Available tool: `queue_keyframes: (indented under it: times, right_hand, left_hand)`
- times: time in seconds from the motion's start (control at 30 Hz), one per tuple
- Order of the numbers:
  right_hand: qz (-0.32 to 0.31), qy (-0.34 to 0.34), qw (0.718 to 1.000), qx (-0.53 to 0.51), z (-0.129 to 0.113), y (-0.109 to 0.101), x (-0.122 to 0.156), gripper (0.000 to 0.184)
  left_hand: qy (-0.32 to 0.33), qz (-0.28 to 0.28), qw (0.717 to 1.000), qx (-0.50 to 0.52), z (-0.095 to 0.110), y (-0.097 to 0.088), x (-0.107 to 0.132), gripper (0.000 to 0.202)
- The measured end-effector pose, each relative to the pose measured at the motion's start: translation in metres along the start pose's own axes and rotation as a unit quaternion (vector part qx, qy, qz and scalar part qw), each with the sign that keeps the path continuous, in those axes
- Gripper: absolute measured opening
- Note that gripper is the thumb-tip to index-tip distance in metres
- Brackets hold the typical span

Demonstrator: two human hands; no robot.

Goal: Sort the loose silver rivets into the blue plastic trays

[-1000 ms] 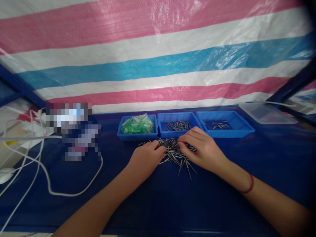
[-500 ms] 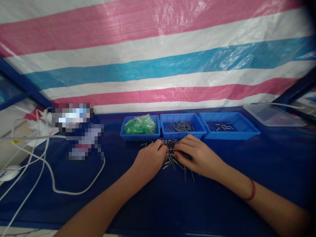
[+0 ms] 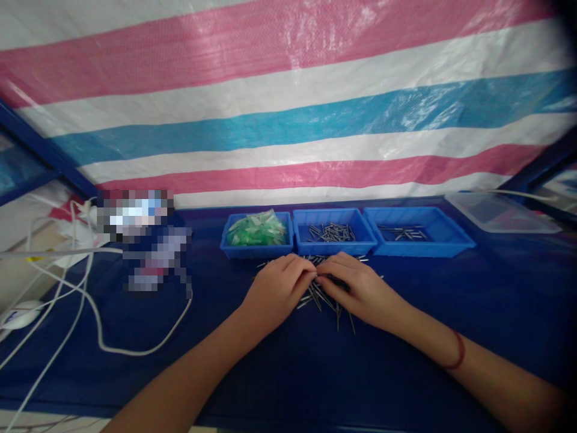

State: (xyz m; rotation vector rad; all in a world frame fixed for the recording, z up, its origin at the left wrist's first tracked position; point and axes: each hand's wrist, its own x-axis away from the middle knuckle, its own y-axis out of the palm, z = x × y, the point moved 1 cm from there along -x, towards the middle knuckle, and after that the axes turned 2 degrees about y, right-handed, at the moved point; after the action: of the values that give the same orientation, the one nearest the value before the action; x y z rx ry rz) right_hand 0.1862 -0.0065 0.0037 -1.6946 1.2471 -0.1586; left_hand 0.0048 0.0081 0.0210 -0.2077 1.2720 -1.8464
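My left hand (image 3: 279, 287) and my right hand (image 3: 360, 285) meet fingertip to fingertip above a pile of thin metal rods (image 3: 317, 294) on the dark blue table (image 3: 288, 373). Thumb and fingers are pinched together on both hands. A tiny pale bit shows where the tips meet, but the fingers hide whatever is between them. The pile spreads under and around both hands, some rods pointing toward me. Just behind the hands stands a middle blue bin (image 3: 336, 248) holding more such rods (image 3: 331, 233).
Left of it, a blue bin (image 3: 256, 252) holds green plastic packets (image 3: 256, 230). The right blue bin (image 3: 446, 231) has several rods. A clear plastic lid (image 3: 500, 212) lies at far right. White cables (image 3: 130, 352) loop across the left side. A striped sheet (image 3: 288, 132) hangs behind.
My left hand has moved slightly right, so its fingertips now meet those of my right hand. My right hand has hardly moved.
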Motion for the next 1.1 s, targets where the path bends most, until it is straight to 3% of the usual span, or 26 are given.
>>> queue_keyframes:
  times: [0.17, 0.27, 0.6, 0.77, 0.9, 1.0, 1.1]
  right_hand:
    - [0.019, 0.01, 0.999, -0.042, -0.001, 0.004, 0.002, 0.012]
    - [0.032, 0.017, 0.997, -0.062, -0.002, 0.004, 0.002, 0.011]
    - [0.086, 0.076, 0.983, -0.141, 0.002, 0.004, 0.002, 0.009]
    - [0.137, 0.082, 0.975, -0.155, 0.002, -0.001, 0.002, 0.007]
    - [0.176, 0.071, 0.971, -0.147, 0.008, -0.017, -0.002, 0.007]
    - [0.244, 0.102, 0.963, -0.045, 0.024, -0.042, -0.003, 0.009]
    - [0.297, 0.151, 0.936, 0.116, 0.046, -0.069, 0.0, 0.009]
  left_hand:
    - [-0.073, 0.047, 0.989, 0.116, 0.001, 0.002, 0.0, 0.014]
    - [-0.107, 0.049, 0.979, 0.169, 0.001, 0.002, -0.001, 0.015]
    - [-0.107, 0.051, 0.971, 0.209, -0.001, -0.002, -0.002, 0.019]
    - [-0.08, 0.042, 0.982, 0.166, -0.001, -0.005, -0.003, 0.018]
    - [-0.031, -0.025, 0.996, 0.085, -0.001, -0.015, -0.004, 0.019]
    - [-0.001, -0.062, 0.998, 0.001, -0.002, -0.025, -0.004, 0.022]
    - [-0.005, -0.102, 0.991, -0.085, -0.006, -0.033, -0.003, 0.023]
